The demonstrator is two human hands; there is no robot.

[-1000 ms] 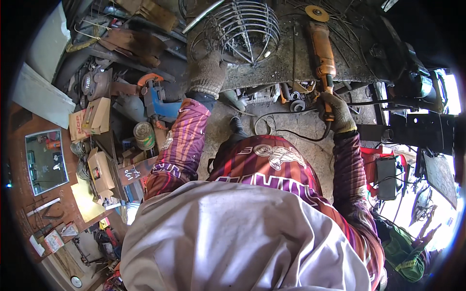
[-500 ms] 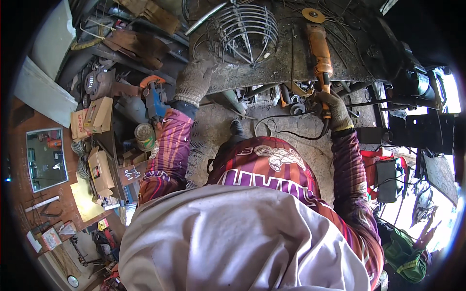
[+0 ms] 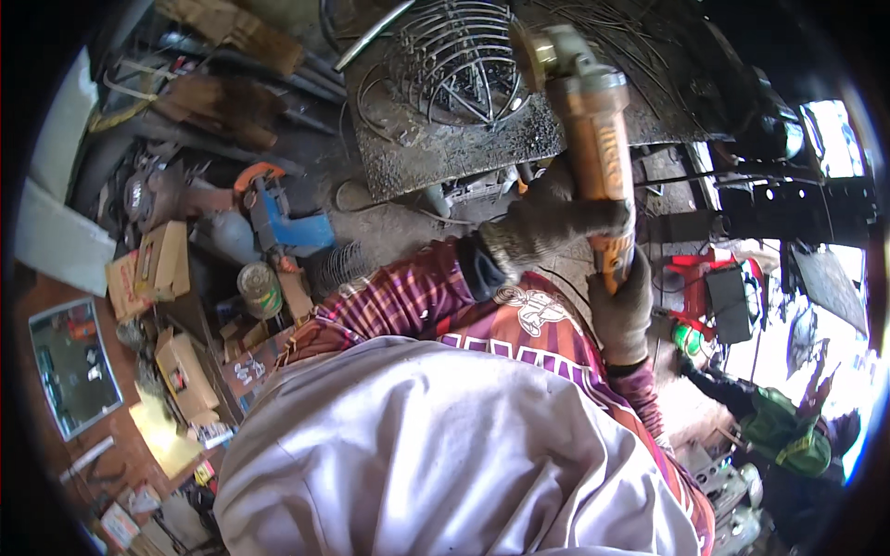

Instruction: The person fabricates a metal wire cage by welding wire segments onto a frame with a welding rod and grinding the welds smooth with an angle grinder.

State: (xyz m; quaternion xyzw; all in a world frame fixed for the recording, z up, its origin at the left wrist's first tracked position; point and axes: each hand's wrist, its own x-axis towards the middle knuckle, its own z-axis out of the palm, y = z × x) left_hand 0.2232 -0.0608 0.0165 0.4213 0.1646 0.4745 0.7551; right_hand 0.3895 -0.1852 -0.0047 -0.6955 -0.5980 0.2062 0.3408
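An orange angle grinder (image 3: 593, 139) with a round disc at its far end is held up over the edge of a dark metal worktable (image 3: 436, 153). My left hand (image 3: 547, 218), in a grey knit glove, wraps around the middle of the grinder's body. My right hand (image 3: 623, 310), also gloved, grips its rear handle from below. A round wire cage of bent steel rods (image 3: 459, 60) sits on the worktable just left of the grinder's disc. My sleeves are striped purple and pink.
A blue and orange tool (image 3: 278, 218) lies on the floor at left, beside a small tin can (image 3: 260, 289) and cardboard boxes (image 3: 158, 264). Metal scrap and bars are piled at upper left. A dark box and red parts (image 3: 732, 301) stand at right.
My left hand left the wire cage and came across to grip the grinder's body. The grinder was lifted closer to the camera, with my right hand still on its handle.
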